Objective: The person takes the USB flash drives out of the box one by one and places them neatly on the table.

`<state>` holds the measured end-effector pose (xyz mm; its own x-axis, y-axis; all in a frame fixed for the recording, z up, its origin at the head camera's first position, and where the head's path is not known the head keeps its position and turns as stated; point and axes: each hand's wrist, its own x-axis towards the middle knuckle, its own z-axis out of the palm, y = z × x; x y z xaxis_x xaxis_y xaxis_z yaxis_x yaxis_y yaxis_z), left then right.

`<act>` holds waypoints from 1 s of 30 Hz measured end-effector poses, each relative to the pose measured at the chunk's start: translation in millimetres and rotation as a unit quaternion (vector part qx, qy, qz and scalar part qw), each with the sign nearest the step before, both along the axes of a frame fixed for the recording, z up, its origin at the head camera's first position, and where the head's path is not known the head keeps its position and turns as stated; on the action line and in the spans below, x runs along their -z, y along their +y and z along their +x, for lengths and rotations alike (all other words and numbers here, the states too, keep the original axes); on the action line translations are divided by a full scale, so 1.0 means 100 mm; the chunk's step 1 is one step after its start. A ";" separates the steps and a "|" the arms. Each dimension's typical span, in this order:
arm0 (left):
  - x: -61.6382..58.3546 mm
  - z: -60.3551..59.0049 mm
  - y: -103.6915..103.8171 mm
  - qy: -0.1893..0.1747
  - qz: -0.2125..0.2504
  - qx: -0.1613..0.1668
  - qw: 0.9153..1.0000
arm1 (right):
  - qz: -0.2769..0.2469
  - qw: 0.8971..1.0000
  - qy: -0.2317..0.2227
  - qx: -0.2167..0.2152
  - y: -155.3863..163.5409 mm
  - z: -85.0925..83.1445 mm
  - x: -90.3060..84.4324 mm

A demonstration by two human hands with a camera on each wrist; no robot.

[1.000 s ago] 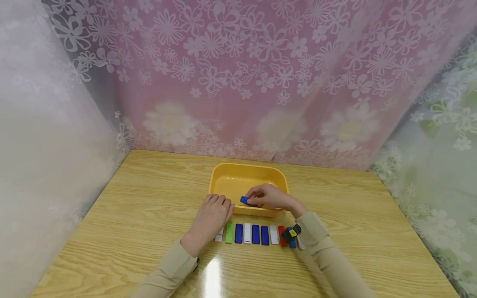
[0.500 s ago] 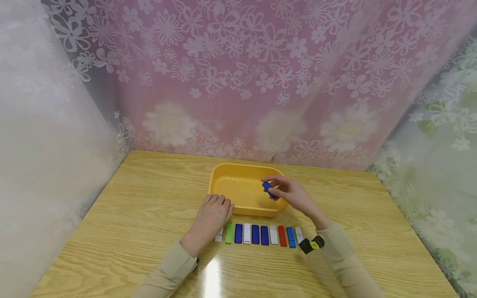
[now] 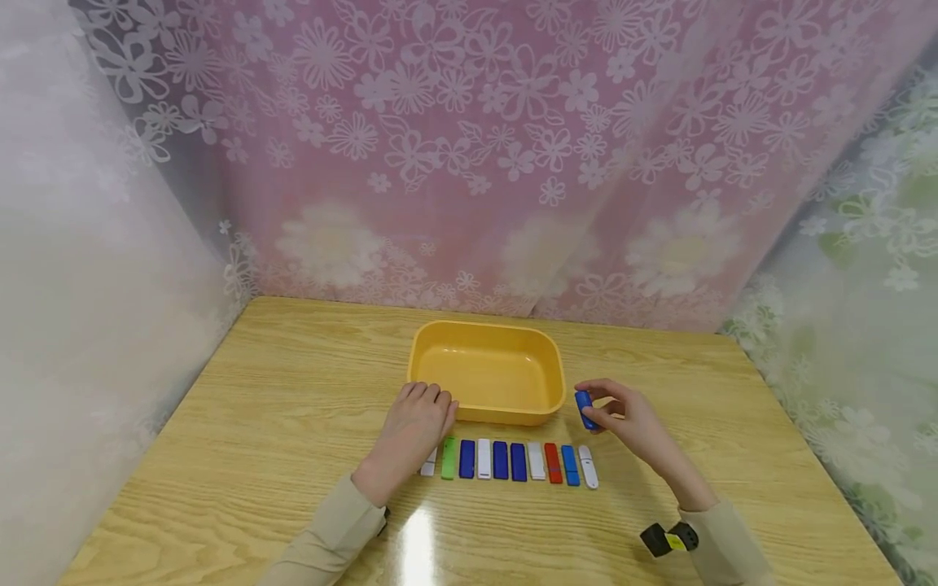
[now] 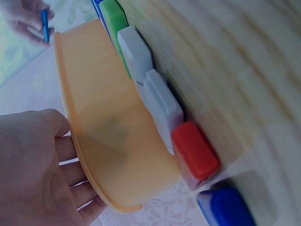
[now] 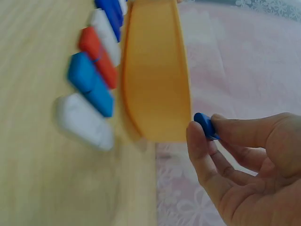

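Observation:
My right hand (image 3: 636,423) pinches a blue USB stick (image 3: 585,409) between thumb and fingertips, just right of the yellow plastic tub (image 3: 558,397). In the right wrist view the stick sits at the very tips of the thumb and forefinger. My left hand (image 3: 412,425) holds the tub's near-left rim, its fingers hooked over the edge in the left wrist view. Inside, the tub's bottom is bare. Along its near side lies a row of USB sticks, among them a green one (image 3: 449,459), a red one (image 3: 553,463) and a white one (image 3: 589,467).
A light-blue stick (image 3: 571,465) lies beside the red one. My left forearm covers the row's left end, where the left wrist view shows another red stick (image 4: 195,149) and a dark blue one (image 4: 228,207). Flowered pink cloth (image 3: 469,179) hangs behind the wooden table (image 3: 293,366).
My right hand has lifted the blue USB stick out of the tub and carried it over the right rim, toward me. The left hand keeps its place on the rim.

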<state>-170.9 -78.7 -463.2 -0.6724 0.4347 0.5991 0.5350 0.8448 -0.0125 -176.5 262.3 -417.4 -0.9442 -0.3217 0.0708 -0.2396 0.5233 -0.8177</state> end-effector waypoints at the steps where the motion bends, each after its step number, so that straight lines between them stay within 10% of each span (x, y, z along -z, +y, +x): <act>1: 0.00 0.00 0.00 0.001 0.000 0.001 1.000 | 0.003 1.000 -0.005 0.005 0.03 0.03 0.02; 16: 0.04 -0.02 0.00 0.020 -0.006 -0.002 1.000 | 0.072 0.991 -0.112 0.035 0.26 0.32 0.36; 30: 0.03 -0.02 0.00 0.019 -0.009 -0.001 1.000 | 0.171 0.980 -0.037 0.092 0.25 0.36 0.32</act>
<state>-172.6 -78.6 -465.9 -0.6502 0.4442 0.6164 0.5325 0.8451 -0.0474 -140.6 287.8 -449.0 -0.9869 -0.1384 -0.0829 -0.0618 0.7990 -0.5982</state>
